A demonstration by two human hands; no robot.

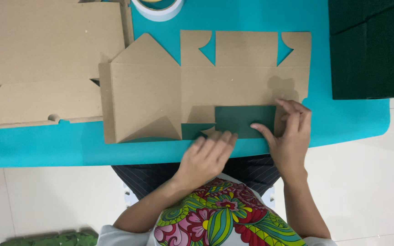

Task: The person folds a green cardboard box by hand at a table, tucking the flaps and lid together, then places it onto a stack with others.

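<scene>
A flat brown cardboard box cut-out (pixel 197 86) lies unfolded on a turquoise table (pixel 343 123). Its near flap (pixel 240 118) is folded over and shows a dark green side. My left hand (pixel 208 157) rests at the table's near edge, its fingertips touching the lower edge of the green flap. On the flap's right end my right hand (pixel 288 132) presses down, thumb on the green face and fingers spread over the brown cardboard beside it. Neither hand grips anything.
A larger brown cardboard sheet (pixel 42 59) covers the table's left part. A white tape roll (pixel 158 8) sits at the far edge. Dark green cardboard (pixel 372 48) lies at the right. White tiled floor (pixel 365 182) lies below, with a green object (pixel 51 238) at bottom left.
</scene>
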